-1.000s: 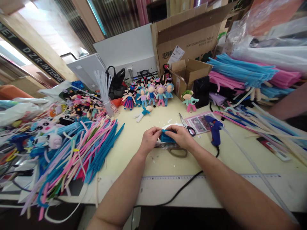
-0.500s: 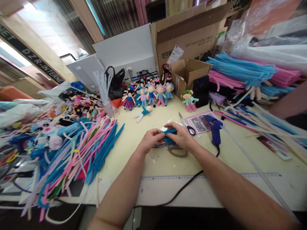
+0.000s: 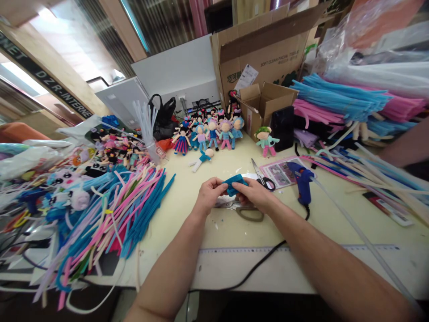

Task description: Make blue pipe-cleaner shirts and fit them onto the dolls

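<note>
Between both hands is a small teal-blue piece (image 3: 235,182) of fuzzy pipe cleaners, lying side by side like a little panel. My left hand (image 3: 211,193) pinches its left end with thumb and fingers. On the other end, my right hand (image 3: 255,193) has its thumb across the front, with its fingers mostly hidden behind. Scissors with a brown handle (image 3: 250,214) lie on the table just below the hands. Black-handled scissors (image 3: 267,182) rest open beyond my right hand. To the right lies a blue glue gun (image 3: 303,187) with a clear glue stick in its back.
Pipe cleaners (image 3: 134,210) in many colours heap on the left. Finished dolls (image 3: 212,133) stand at the back, one doll (image 3: 203,159) lying in front. A cardboard box (image 3: 264,105), a ruler (image 3: 241,249) and a black cord (image 3: 256,269) are also on the table.
The blue piece has been turned so its flat face shows more, and my right fingers have shifted to its lower right side. The view has moved slightly.
</note>
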`<state>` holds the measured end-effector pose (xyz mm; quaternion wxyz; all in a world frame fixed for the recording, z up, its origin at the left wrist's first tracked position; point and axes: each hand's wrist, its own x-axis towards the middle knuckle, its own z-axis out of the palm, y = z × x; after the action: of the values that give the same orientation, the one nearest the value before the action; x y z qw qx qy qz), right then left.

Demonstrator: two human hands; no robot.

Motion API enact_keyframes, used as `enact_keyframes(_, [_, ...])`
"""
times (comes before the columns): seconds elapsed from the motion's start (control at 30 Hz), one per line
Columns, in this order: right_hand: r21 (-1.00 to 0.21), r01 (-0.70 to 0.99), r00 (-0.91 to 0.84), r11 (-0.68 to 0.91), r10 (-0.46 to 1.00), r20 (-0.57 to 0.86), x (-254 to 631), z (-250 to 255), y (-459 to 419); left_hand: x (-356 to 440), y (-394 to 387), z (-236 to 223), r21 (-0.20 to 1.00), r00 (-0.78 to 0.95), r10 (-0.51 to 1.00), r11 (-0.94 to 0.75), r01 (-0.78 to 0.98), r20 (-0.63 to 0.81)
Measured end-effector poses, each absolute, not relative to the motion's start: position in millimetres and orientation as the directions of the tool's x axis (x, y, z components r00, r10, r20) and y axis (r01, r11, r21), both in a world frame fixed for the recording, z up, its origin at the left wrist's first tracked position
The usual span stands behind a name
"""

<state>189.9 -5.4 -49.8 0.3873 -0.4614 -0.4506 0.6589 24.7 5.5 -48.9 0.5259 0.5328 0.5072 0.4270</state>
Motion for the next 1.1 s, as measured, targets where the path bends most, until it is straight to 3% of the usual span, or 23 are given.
enact_keyframes(0.23, [-0.917,-0.284,-0.187,-0.281,0.954,-0.235,187,-58,0,25,6,-53,0.99,0.126,0.982,0.142,-0.02,-0.138])
enact_keyframes(0.67, [-0.875,-0.379,-0.225,-0.301,0.947,-0.229,185,-64,-2,31,4,-54,0.996,0.142,0.988,-0.069,0.054,0.061])
enact_keyframes(0.97, [-0.947,-0.226,-0.173,-0.229,0.966,-0.192,194,-53,1,27,3,-56,0.984,0.272,0.96,-0.103,0.142,0.061])
enact_keyframes(1.1, [-0.974,-0.148,-0.137,-0.168,0.979,-0.148,194,-59,4,30,1,-51,0.996,0.285,0.958,0.003,0.09,-0.029])
